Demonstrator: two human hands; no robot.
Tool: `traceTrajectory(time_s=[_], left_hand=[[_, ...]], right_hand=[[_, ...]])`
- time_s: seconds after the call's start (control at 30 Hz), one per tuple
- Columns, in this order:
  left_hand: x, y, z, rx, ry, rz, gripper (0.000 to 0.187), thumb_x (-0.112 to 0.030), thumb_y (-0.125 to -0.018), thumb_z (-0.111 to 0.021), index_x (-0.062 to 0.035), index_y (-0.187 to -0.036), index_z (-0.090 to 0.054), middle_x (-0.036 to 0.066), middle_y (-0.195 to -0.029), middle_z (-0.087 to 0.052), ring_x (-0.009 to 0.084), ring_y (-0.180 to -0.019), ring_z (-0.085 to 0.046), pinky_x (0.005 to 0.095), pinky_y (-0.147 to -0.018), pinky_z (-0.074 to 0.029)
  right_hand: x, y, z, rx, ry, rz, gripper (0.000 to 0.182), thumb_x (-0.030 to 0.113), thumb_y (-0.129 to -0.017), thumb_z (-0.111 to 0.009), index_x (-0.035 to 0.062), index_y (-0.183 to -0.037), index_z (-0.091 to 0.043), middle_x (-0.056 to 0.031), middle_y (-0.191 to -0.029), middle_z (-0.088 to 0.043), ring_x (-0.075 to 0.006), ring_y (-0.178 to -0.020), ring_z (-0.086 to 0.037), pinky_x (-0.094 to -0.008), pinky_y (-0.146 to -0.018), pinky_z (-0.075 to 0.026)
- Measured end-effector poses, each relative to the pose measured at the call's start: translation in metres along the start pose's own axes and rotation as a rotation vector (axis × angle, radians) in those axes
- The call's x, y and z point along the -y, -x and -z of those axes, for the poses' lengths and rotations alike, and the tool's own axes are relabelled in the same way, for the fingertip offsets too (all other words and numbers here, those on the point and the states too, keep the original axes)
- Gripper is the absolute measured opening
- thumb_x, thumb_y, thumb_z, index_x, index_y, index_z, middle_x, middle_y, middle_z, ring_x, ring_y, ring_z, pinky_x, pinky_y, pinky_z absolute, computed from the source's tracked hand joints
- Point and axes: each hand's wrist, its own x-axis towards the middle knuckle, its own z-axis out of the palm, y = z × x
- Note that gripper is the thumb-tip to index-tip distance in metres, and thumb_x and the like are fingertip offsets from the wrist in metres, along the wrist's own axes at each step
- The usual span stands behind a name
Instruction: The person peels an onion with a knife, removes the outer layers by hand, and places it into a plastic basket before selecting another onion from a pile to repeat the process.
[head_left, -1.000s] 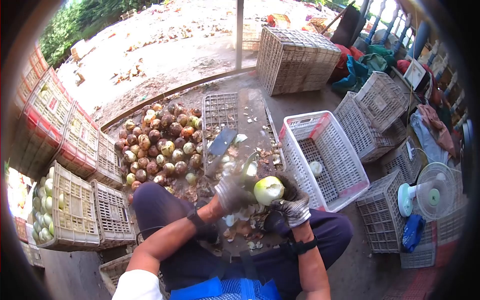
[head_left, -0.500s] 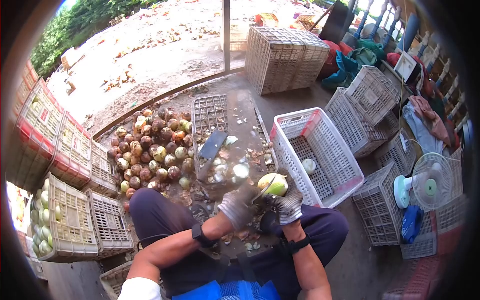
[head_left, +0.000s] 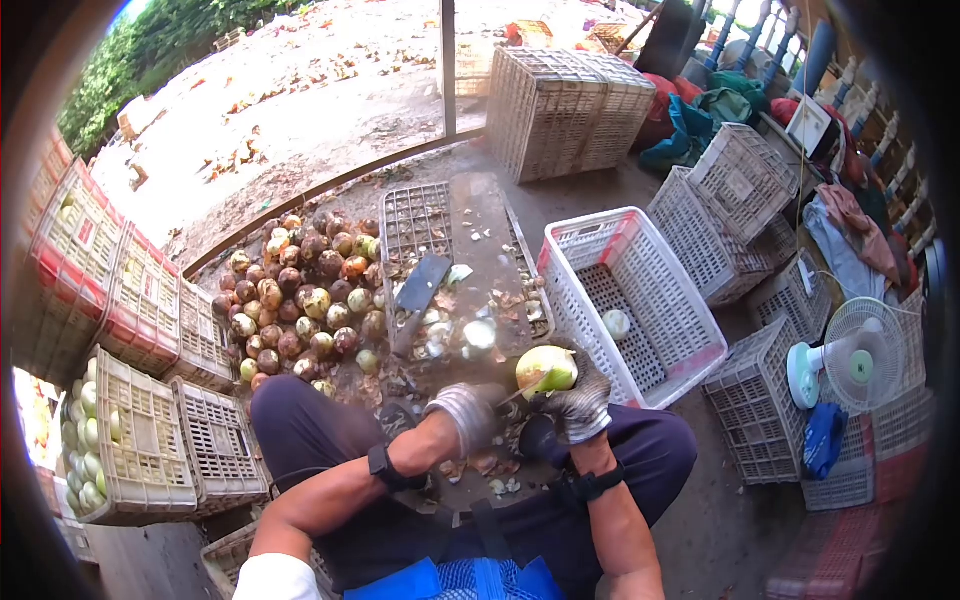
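My right hand (head_left: 580, 408), in a grey-and-white glove, is wrapped round the lower side of a pale green peeled onion (head_left: 547, 370). A strip of green skin hangs at the onion's lower left. My left hand (head_left: 466, 414), gloved and blurred, is closed on a small knife (head_left: 513, 396), whose thin blade points toward the onion; its handle is hidden. Ahead of my hands, a dark cleaver-like blade (head_left: 423, 283) lies on a crate beside a worn board (head_left: 480, 222) with skin scraps. A peeled onion (head_left: 480, 333) rests near the board's front.
Unpeeled onions (head_left: 310, 285) are heaped at the left. A white crate (head_left: 685, 378) with one peeled onion (head_left: 616, 323) stands to the right. Crates of onions (head_left: 150, 445) line the left side. A fan (head_left: 858, 358) and stacked crates (head_left: 757, 410) are at the far right.
My left hand has moved slightly left, drawing the blade away from the onion's top. The onion has turned in my right hand, and the green strip now hangs lower. The view has shifted slightly.
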Motion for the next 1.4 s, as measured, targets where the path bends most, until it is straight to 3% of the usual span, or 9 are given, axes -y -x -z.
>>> traceTrajectory(time_s=[0.3, 0.4, 0.53, 0.67, 0.77, 0.87, 1.0, 1.33, 1.4], left_hand=[[-0.047, 0.004, 0.036, 0.207, -0.291, 0.249, 0.042, -0.02, -0.056, -0.078, -0.004, -0.092, -0.064, 0.016, -0.083, -0.064, 0.0319, -0.078, -0.063, 0.0394, -0.068, -0.051], [-0.038, 0.005, 0.035, 0.345, -0.433, 0.198, 0.042, -0.023, -0.06, -0.079, -0.0035, -0.094, -0.065, 0.016, -0.084, -0.065, 0.0306, -0.078, -0.064, 0.0392, -0.067, -0.051], [-0.008, 0.004, 0.024, 0.28, -0.233, 0.437, 0.039, -0.027, -0.066, -0.077, -0.0038, -0.096, -0.066, 0.017, -0.087, -0.065, 0.03, -0.081, -0.064, 0.0392, -0.066, -0.051], [-0.047, 0.014, 0.04, 0.013, -0.295, -0.013, 0.021, -0.018, -0.073, -0.067, -0.0027, -0.088, -0.065, 0.017, -0.083, -0.064, 0.0341, -0.074, -0.063, 0.0416, -0.063, -0.05], [-0.028, 0.008, 0.016, -0.156, -0.317, -0.046, 0.011, -0.011, -0.075, -0.06, -0.0029, -0.082, -0.064, 0.017, -0.078, -0.063, 0.0348, -0.069, -0.062, 0.0429, -0.061, -0.05], [-0.035, 0.0, 0.017, -0.139, -0.404, 0.001, 0.011, -0.008, -0.073, -0.059, -0.0037, -0.082, -0.062, 0.018, -0.077, -0.062, 0.0347, -0.068, -0.062, 0.0435, -0.059, -0.049], [-0.034, -0.006, 0.015, -0.136, -0.477, 0.027, 0.02, -0.015, -0.076, -0.057, -0.0029, -0.091, -0.062, 0.02, -0.079, -0.063, 0.0356, -0.07, -0.063, 0.0452, -0.056, -0.05], [-0.048, -0.008, 0.028, -0.258, -0.371, -0.019, 0.017, -0.016, -0.076, -0.059, -0.0036, -0.087, -0.063, 0.019, -0.077, -0.063, 0.0347, -0.07, -0.064, 0.0442, -0.056, -0.051], [-0.044, -0.012, 0.026, -0.144, -0.424, 0.068, 0.016, -0.016, -0.076, -0.059, -0.0047, -0.086, -0.064, 0.018, -0.077, -0.064, 0.0333, -0.071, -0.065, 0.0436, -0.057, -0.051]], right_hand=[[0.003, 0.003, 0.006, -0.021, 0.029, -0.018, 0.079, 0.001, -0.042, -0.084, -0.0046, -0.115, -0.054, -0.0103, -0.1, -0.063, -0.0206, -0.089, -0.063, -0.0332, -0.079, -0.055], [0.0, 0.002, 0.017, -0.047, -0.233, 0.005, 0.078, 0.0, -0.044, -0.081, -0.0063, -0.115, -0.052, -0.0135, -0.101, -0.062, -0.0249, -0.089, -0.063, -0.0361, -0.08, -0.055], [0.034, 0.003, 0.022, -0.083, -0.562, -0.037, 0.072, -0.002, -0.05, -0.077, -0.0065, -0.117, -0.05, -0.0172, -0.102, -0.062, -0.0288, -0.087, -0.063, -0.0375, -0.076, -0.055], [0.026, 0.002, 0.023, -0.049, -0.669, -0.079, 0.069, -0.001, -0.054, -0.076, -0.0062, -0.118, -0.049, -0.0168, -0.102, -0.061, -0.0294, -0.09, -0.062, -0.0384, -0.082, -0.053], [0.017, 0.002, 0.02, -0.02, -0.734, -0.162, 0.064, 0.001, -0.059, -0.076, -0.006, -0.118, -0.05, -0.0162, -0.102, -0.061, -0.0289, -0.09, -0.062, -0.0383, -0.086, -0.051], [0.013, 0.006, 0.015, -0.044, -0.763, -0.2, 0.059, 0.002, -0.063, -0.076, -0.0068, -0.116, -0.05, -0.0156, -0.101, -0.061, -0.0278, -0.089, -0.062, -0.0389, -0.086, -0.052], [0.006, 0.005, 0.018, -0.046, -0.648, -0.248, 0.055, 0.008, -0.065, -0.071, -0.0066, -0.114, -0.051, -0.0197, -0.105, -0.06, -0.0341, -0.095, -0.062, -0.0464, -0.088, -0.051], [0.011, 0.007, 0.013, -0.021, -0.799, -0.44, 0.055, 0.002, -0.058, -0.07, -0.0081, -0.11, -0.053, -0.0183, -0.097, -0.063, -0.0327, -0.087, -0.064, -0.042, -0.08, -0.055], [0.014, 0.008, 0.013, -0.02, -0.778, -0.446, 0.056, 0.001, -0.056, -0.07, -0.0079, -0.109, -0.054, -0.0185, -0.097, -0.063, -0.0328, -0.087, -0.064, -0.0429, -0.081, -0.055]])
